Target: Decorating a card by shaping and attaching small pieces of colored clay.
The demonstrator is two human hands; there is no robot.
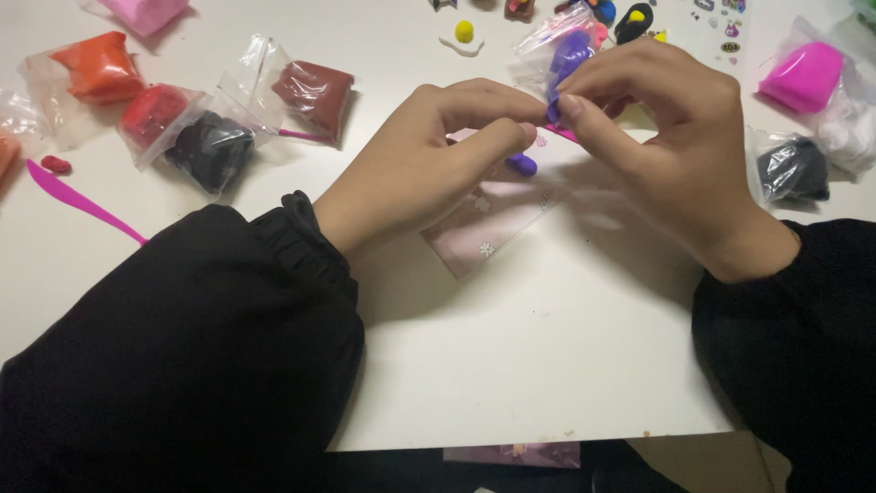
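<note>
My left hand (pixel 429 164) and my right hand (pixel 671 146) meet over the middle of a white table (pixel 547 365). Between their fingertips they pinch a small lump of purple clay (pixel 554 108). A second bit of purple clay (pixel 522 164) shows just under my left fingers. Beneath the hands lies a pale pink sheet with small flower prints (pixel 488 228). A clear bag holding more purple clay (pixel 570 50) lies right behind the fingertips. Both arms wear black sleeves.
Clay in clear bags lies around: orange (pixel 99 66), red (pixel 151 111), black (pixel 212 148) and dark red (pixel 315 93) at left, magenta (pixel 803 75) and black (pixel 792 169) at right. A magenta plastic tool (pixel 78 199) lies at left. Small clay figures stand at the far edge.
</note>
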